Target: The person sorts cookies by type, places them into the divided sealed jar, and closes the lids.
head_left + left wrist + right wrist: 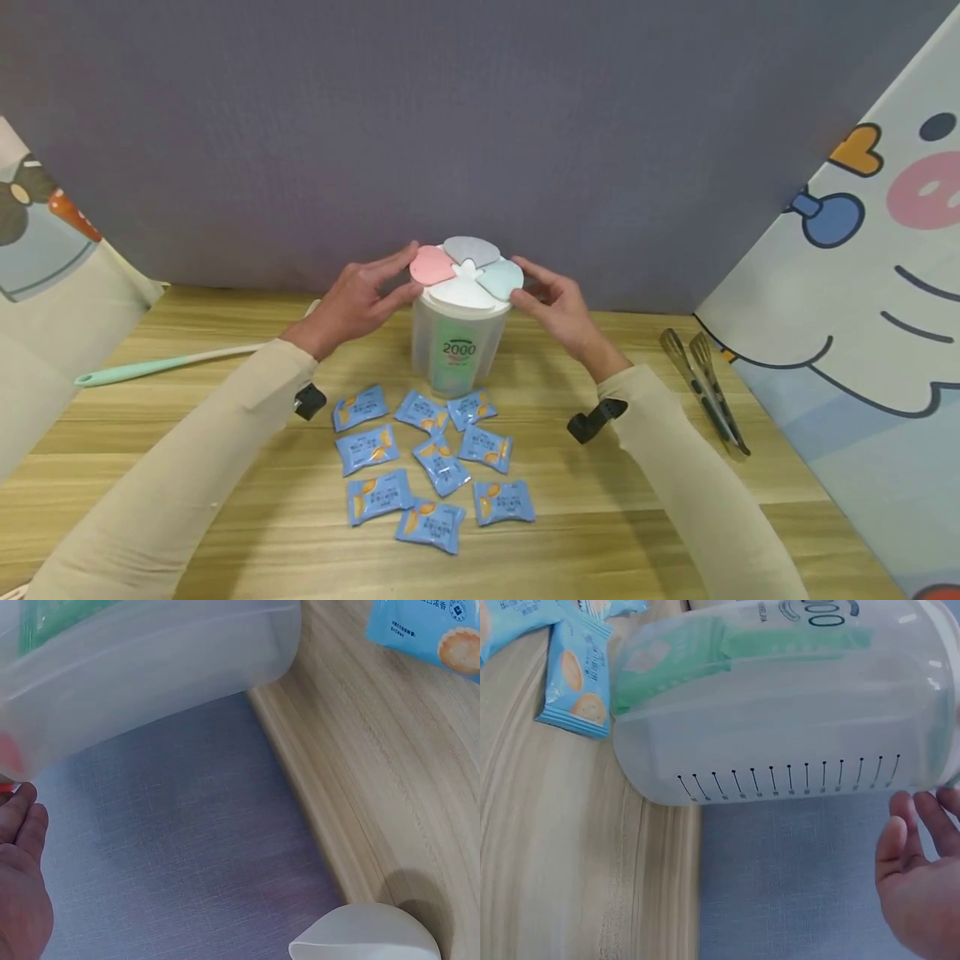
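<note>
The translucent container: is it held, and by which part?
Its lid is held at opposite edges: the left hand at the pink petal, the right hand at the pale green petal.

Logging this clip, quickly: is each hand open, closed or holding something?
Left hand: holding the lid at its pink side.
Right hand: holding the lid at its pale green side.

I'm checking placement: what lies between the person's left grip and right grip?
In the head view, the lid atop the tub lies between the left grip and the right grip.
</note>
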A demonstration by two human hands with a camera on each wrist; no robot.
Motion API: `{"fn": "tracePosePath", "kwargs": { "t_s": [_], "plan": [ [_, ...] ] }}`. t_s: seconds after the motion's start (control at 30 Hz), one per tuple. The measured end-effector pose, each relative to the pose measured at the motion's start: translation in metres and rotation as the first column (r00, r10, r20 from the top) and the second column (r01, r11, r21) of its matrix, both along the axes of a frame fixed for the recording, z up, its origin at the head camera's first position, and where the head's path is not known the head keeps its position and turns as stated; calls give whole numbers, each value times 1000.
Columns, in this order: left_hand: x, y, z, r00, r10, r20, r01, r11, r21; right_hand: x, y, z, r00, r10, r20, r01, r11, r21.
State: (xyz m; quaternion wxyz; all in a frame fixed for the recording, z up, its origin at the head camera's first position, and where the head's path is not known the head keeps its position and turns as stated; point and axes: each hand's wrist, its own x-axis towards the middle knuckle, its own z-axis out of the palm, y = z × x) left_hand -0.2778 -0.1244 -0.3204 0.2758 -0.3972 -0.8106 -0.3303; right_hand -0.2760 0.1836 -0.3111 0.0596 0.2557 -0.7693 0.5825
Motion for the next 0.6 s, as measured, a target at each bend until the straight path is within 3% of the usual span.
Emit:
{"fn": "tracePosePath", "kwargs": {
  "t_s": [0.23, 0.43, 0.6],
  "plan": [
    [2, -1, 3, 998, 21, 56, -20, 1000, -21, 4, -6, -4, 990, -106, -91, 103, 994, -34],
    [3, -2, 4, 995, 37, 89, -38, 999, 2, 16, -13, 0, 978, -155, -140, 145, 987, -76],
    [4, -1, 5, 998, 66, -4, -66, 997, 31, 31, -21, 9, 959, -179, -218, 168, 983, -70]
  ]
}}
